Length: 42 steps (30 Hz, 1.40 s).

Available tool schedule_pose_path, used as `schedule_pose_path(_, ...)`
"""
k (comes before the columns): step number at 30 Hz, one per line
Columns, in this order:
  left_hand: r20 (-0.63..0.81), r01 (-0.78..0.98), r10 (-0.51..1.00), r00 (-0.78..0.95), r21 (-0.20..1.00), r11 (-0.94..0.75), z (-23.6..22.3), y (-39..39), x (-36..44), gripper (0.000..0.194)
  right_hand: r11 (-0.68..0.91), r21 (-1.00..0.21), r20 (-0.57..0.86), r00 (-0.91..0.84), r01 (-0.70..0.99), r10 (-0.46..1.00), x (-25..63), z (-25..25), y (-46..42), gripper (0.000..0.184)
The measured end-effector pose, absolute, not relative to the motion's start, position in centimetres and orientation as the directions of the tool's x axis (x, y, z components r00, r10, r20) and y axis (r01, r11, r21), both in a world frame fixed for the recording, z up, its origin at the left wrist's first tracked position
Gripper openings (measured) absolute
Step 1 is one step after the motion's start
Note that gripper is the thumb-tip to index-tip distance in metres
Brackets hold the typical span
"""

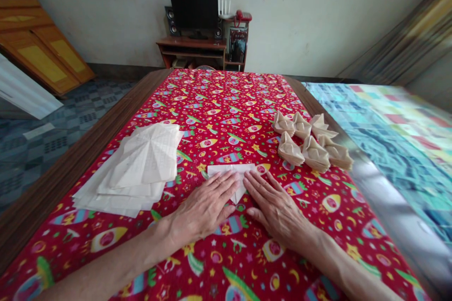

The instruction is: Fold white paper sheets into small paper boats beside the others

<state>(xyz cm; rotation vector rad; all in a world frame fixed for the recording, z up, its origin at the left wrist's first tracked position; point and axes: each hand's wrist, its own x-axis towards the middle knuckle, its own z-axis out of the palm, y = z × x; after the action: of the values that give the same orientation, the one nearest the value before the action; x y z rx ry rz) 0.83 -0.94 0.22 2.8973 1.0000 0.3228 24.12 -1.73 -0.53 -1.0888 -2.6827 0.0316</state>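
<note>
Red cloth (226, 117) bears folded paper (237, 169), partly hidden (both hands (212, 200) cover it).

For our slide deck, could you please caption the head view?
Two bare hands press a folded white paper on a red rocket-print cloth, between creased sheets and folded paper shapes.

Pale wall, black monitor (194, 11), yellow-orange cabinet (40, 42)

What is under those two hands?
Under the left hand and right hand lies folded white paper, on the red cloth. Its top edge and lower tip show; the hands hide the rest.
</note>
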Motion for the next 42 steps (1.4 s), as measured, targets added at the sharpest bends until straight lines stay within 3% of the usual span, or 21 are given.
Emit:
schedule_pose_path(13,0.184,0.687,0.687,0.703,0.075,-0.723,0.2,-2.4,-3.3,0.048,0.629,-0.106,0.339,-0.567,0.77,0.751,24.1,-0.1,-1.8,0.038)
schedule_pose_path(18,0.369,0.695,0.702,0.609,0.178,-0.697,0.5,-1.5,-3.7,0.03,0.636,-0.166,0.453,-0.514,0.754,0.728,23.5,0.1,-0.6,0.023)
schedule_pose_path(21,0.45,0.684,0.71,0.542,0.254,-0.683,0.8,0.6,-2.9,0.02,0.597,-0.211,0.435,-0.472,0.774,0.767,23.0,0.2,0.8,0.018)
schedule_pose_path(23,0.417,0.703,0.742,0.526,0.279,-0.655,0.9,2.2,-2.2,0.013,0.543,-0.251,0.381,-0.433,0.802,0.817,22.9,0.2,1.6,0.017)
schedule_pose_path(27,0.3,0.781,0.82,0.487,0.27,-0.563,0.5,4.4,-1.1,0.039,0.488,-0.319,0.37,-0.367,0.812,0.853,23.1,-0.1,2.5,0.02)
schedule_pose_path(32,0.093,0.834,0.896,0.435,0.333,-0.439,1.6,4.9,-0.5,0.036,0.515,-0.332,0.401,-0.376,0.79,0.835,23.6,-0.5,2.8,0.057)
schedule_pose_path(35,-0.049,0.837,0.915,0.401,0.425,-0.344,2.4,4.9,-0.4,0.025,0.526,-0.348,0.399,-0.385,0.776,0.832,23.8,-0.8,3.2,0.068)
schedule_pose_path(39,-0.147,0.781,0.913,0.381,0.579,-0.233,2.3,4.9,-0.3,0.012,0.501,-0.43,0.372,-0.358,0.751,0.856,23.8,-0.7,3.6,0.07)
schedule_pose_path(42,-0.061,0.729,0.92,0.387,0.631,-0.265,2.2,4.7,-0.2,0.009,0.434,-0.554,0.335,-0.287,0.71,0.897,23.6,-0.1,3.6,0.055)
